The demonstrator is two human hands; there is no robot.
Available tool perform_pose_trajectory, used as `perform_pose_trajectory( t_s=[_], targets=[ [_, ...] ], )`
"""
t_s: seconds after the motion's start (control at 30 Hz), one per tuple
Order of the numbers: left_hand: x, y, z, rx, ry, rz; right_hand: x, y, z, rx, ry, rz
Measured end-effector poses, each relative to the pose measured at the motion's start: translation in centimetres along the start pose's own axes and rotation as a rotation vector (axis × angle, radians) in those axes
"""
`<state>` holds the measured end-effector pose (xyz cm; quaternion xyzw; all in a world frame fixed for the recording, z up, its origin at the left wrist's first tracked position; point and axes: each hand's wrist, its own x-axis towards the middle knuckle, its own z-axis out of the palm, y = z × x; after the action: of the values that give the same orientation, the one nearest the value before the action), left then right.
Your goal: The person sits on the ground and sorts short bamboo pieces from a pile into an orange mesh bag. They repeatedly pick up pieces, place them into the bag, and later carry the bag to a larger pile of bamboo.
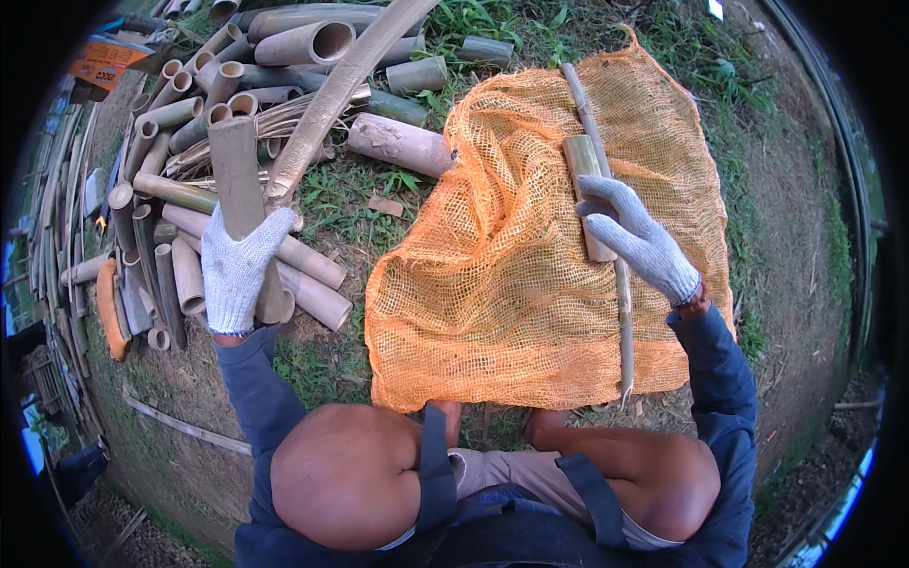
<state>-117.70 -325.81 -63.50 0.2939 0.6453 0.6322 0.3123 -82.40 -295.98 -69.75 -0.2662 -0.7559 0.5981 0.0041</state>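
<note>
My left hand point(239, 270), in a white knit glove, is closed around an upright brown bamboo piece point(235, 166) beside the bamboo pile. My right hand point(639, 241), gloved the same way, reaches over a short bamboo section point(579, 156) with its fingers stretched and apart. The fingertips overlap that section; whether they press on it I cannot tell. The section lies along a thin stick point(623, 327), both on a spread orange mesh net point(511, 293). The net is rumpled at its upper left and lies in front of my feet.
Many cut bamboo tubes point(308, 43) are heaped at the left. A long split bamboo strip point(346, 85) slants up from the pile. One thick tube point(398, 144) touches the net's left edge. An orange sheath-like object point(112, 308) lies far left, on grass and soil.
</note>
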Motion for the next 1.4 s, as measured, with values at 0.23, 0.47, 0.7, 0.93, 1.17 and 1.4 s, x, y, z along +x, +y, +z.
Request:
perform_pose_trajectory(
  t_s=[0.23,0.47,0.7,0.93,1.17,1.4],
  targets=[
    [0.7,-3.2,13.5,-0.01,-0.447,-0.122,-0.1,-3.7,4.9,0.331,-0.003,-0.23],
    [-0.5,-6.5,27.2,-0.095,-0.485,0.095,-1.0,-2.6,-0.8,0.756,0.363,0.065],
    [0.2,-10.5,30.8,-0.038,-0.561,0.014,-1.3,0.0,-1.8,0.588,0.223,0.065],
    [3.5,-12.3,22.9,0.329,-0.566,0.364,0.7,3.4,-4.8,0.321,0.265,0.208],
    [11.5,-14.9,6.9,0.88,0.263,0.277,0.3,13.3,-7.8,-0.56,0.489,0.044],
    [18.6,-14.4,-0.4,1.416,0.303,0.515,-1.4,16.9,-6.8,-0.801,0.18,0.198]
  ],
)
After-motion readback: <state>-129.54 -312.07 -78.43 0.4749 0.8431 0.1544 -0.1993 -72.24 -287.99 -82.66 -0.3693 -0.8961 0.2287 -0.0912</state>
